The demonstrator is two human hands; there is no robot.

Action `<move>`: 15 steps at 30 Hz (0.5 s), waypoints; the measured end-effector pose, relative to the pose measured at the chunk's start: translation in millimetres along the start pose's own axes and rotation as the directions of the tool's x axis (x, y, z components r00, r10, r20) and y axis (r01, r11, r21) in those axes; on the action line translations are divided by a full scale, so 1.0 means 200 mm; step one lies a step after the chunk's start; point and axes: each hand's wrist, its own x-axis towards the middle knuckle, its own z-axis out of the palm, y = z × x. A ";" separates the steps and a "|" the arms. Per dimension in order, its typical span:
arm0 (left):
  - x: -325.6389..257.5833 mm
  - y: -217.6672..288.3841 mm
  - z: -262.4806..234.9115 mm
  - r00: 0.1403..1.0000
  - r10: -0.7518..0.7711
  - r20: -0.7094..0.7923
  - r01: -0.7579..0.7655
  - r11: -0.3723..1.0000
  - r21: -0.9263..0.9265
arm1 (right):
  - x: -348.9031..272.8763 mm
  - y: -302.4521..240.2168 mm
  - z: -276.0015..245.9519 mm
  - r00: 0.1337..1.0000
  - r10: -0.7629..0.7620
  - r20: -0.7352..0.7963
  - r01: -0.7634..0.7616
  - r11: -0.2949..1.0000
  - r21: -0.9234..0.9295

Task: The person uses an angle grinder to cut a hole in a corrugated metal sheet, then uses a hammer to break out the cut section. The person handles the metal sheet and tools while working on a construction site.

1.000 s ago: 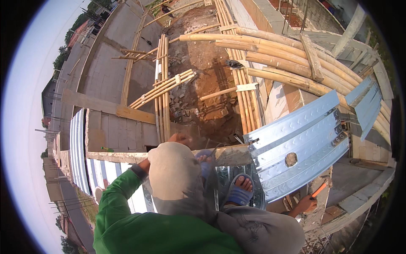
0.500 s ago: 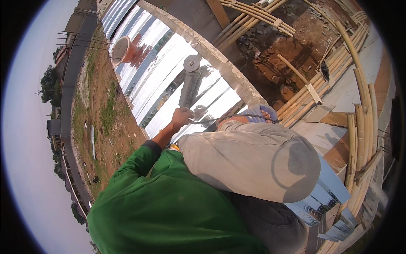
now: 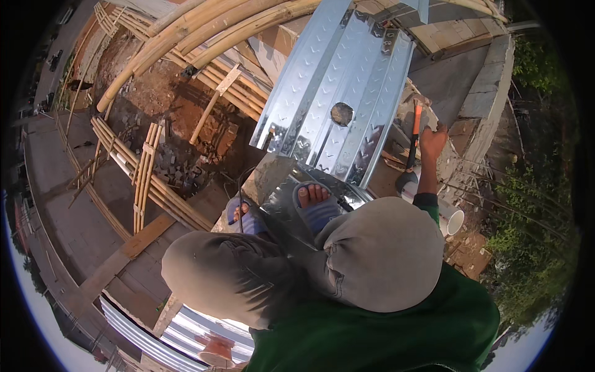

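My right hand (image 3: 432, 141) reaches out at the right, just beside a long tool with an orange and black handle (image 3: 416, 121). Its fingers are apart and I see nothing held in them. The tool's lower end is partly hidden beyond my knee and arm. Left of it lies a shiny ribbed metal deck sheet (image 3: 322, 80) with a round hole cut through it. My feet, in blue striped sandals (image 3: 317, 214), rest at the sheet's near end. My left hand is out of view.
A white pipe (image 3: 454, 221) sticks out near my right forearm. Bamboo poles (image 3: 211, 31) run along the far left side above a drop to a dirt pit (image 3: 192, 111). A black cable (image 3: 242, 186) passes my left foot. An orange bucket (image 3: 217, 351) stands on metal sheeting behind.
The view has swung far to the right. My left hand and the angle grinder it was gripping have left the picture. My right hand, the deck sheet and the orange-handled tool have come in.
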 end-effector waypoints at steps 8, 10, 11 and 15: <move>0.01 0.84 -0.16 0.923 0.306 0.235 -0.307 0.951 -0.033 | -0.45 -0.34 -0.44 0.977 -0.098 -0.192 0.154 0.940 0.305; -0.05 1.06 -0.18 0.862 0.415 0.290 -0.407 0.909 -0.090 | -0.60 -0.47 -0.41 0.971 -0.182 -0.154 0.230 0.886 0.402; -0.08 1.18 -0.17 0.820 0.474 0.320 -0.459 0.879 -0.126 | -0.68 -0.53 -0.39 0.971 -0.218 -0.103 0.241 0.863 0.444; -0.30 1.70 -0.09 0.575 0.704 0.417 -0.619 0.708 -0.341 | -1.09 -0.81 -0.23 0.742 -0.520 0.422 0.015 0.643 0.766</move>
